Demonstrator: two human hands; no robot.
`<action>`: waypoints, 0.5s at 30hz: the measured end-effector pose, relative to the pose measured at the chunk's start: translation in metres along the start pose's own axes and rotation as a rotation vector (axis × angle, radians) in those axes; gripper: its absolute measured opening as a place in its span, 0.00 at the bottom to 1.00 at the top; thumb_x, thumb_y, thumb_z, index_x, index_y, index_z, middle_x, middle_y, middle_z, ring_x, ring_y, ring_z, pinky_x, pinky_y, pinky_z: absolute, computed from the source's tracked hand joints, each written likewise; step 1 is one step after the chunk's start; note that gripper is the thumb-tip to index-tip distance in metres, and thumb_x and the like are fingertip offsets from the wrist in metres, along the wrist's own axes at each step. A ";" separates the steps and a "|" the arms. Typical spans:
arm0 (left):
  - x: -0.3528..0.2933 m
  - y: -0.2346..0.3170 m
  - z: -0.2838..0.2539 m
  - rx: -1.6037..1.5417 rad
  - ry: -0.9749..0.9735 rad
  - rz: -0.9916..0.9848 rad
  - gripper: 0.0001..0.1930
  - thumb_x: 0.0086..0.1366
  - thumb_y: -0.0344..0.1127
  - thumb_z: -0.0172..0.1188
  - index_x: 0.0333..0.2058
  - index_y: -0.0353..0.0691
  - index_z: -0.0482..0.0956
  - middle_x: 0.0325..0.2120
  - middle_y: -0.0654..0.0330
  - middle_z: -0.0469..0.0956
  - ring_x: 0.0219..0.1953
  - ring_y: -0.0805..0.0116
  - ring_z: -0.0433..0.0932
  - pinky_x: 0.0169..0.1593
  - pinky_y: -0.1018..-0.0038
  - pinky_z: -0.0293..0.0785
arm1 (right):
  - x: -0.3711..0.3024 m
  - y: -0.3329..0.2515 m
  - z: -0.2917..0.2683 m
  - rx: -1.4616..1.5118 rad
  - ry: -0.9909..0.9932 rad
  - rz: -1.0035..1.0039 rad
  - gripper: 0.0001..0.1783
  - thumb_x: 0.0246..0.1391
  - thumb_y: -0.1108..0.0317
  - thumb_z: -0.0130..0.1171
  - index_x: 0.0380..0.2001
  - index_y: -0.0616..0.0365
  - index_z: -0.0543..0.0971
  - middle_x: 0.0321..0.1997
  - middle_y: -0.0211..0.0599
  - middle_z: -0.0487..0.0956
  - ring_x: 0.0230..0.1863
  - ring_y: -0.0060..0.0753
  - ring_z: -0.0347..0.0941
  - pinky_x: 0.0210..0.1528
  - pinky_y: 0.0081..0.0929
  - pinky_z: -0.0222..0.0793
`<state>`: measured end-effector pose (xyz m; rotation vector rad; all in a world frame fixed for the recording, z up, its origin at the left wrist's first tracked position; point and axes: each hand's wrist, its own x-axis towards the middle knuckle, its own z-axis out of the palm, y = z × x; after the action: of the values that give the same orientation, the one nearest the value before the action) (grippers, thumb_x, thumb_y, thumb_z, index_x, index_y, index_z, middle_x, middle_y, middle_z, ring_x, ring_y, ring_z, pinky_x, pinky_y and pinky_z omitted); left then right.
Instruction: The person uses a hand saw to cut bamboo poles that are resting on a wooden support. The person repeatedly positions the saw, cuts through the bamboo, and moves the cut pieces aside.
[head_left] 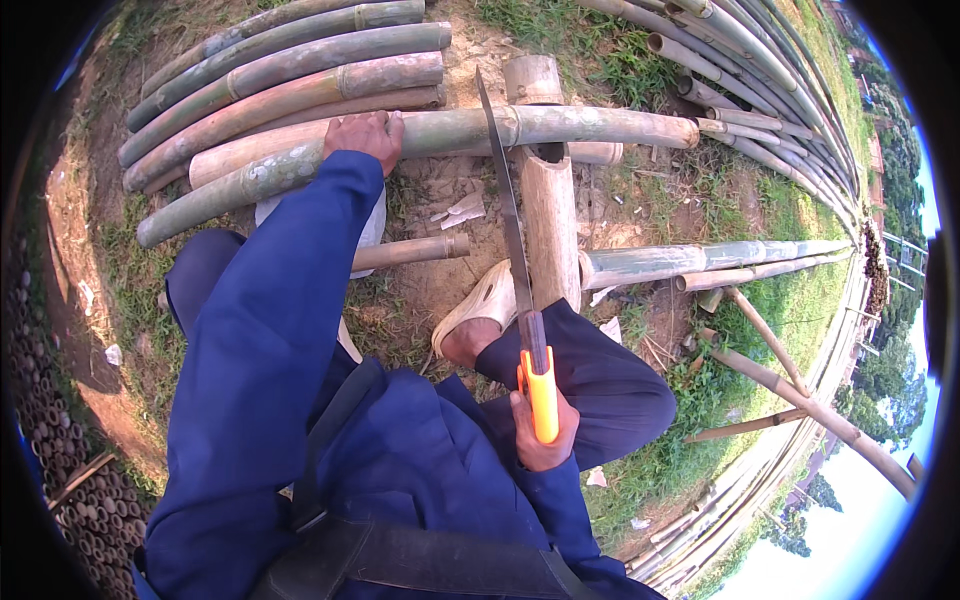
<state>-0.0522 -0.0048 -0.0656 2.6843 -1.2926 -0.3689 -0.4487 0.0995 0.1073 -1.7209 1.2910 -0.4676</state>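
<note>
Right hand (pixel 541 432) is wrapped tight around the orange plastic handle of a long, narrow-bladed hand saw (pixel 512 225), blade running away from the body with its far end on the long grey-green bamboo pole (pixel 420 135). That pole lies crosswise on a short, thick, pale bamboo log (pixel 548 215) used as a rest. Left hand (pixel 365 136) is pressed flat on top of the pole, fingers curled over it, well left of the blade.

My take: the pole looks stiff and hollow, fairly light for its length, with a smooth, waxy skin, so it'll probably want to roll. Holding it close to the cut, near a node ring, seems the sane spot. Thin blade likely flexes if pushed crooked.

One sandalled foot (pixel 478 315) sits beside the log, more stacked bamboo (pixel 290 70) behind, patchy grass and dirt ground (pixel 700 380) all around.
</note>
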 end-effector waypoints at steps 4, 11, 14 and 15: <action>-0.002 0.004 -0.006 -0.028 -0.063 -0.017 0.30 0.75 0.55 0.36 0.52 0.42 0.83 0.48 0.45 0.83 0.55 0.48 0.80 0.65 0.53 0.64 | 0.075 -0.015 0.013 0.013 0.005 -0.056 0.14 0.55 0.75 0.65 0.45 0.67 0.82 0.30 0.46 0.83 0.31 0.34 0.82 0.38 0.32 0.77; -0.005 0.003 -0.004 -0.014 -0.103 0.003 0.30 0.75 0.55 0.36 0.53 0.43 0.83 0.47 0.44 0.84 0.54 0.47 0.80 0.66 0.52 0.64 | 0.118 0.004 0.043 0.076 -0.022 -0.025 0.09 0.57 0.75 0.66 0.41 0.67 0.80 0.28 0.37 0.79 0.29 0.25 0.72 0.36 0.27 0.71; 0.001 -0.002 0.006 -0.003 -0.038 -0.014 0.30 0.75 0.55 0.35 0.53 0.44 0.83 0.47 0.43 0.84 0.54 0.47 0.80 0.65 0.53 0.65 | 0.016 -0.013 -0.009 0.008 -0.043 0.087 0.18 0.57 0.79 0.64 0.52 0.69 0.81 0.32 0.29 0.80 0.32 0.17 0.72 0.42 0.18 0.71; 0.002 -0.002 0.009 -0.002 0.010 -0.005 0.30 0.75 0.55 0.35 0.54 0.44 0.82 0.47 0.43 0.84 0.54 0.48 0.81 0.65 0.53 0.65 | 0.006 -0.018 -0.017 -0.055 -0.049 0.051 0.19 0.57 0.79 0.63 0.54 0.68 0.81 0.32 0.28 0.80 0.32 0.17 0.72 0.43 0.17 0.70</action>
<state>-0.0518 -0.0056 -0.0747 2.6842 -1.2823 -0.3562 -0.4491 0.0876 0.1295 -1.7297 1.3209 -0.3614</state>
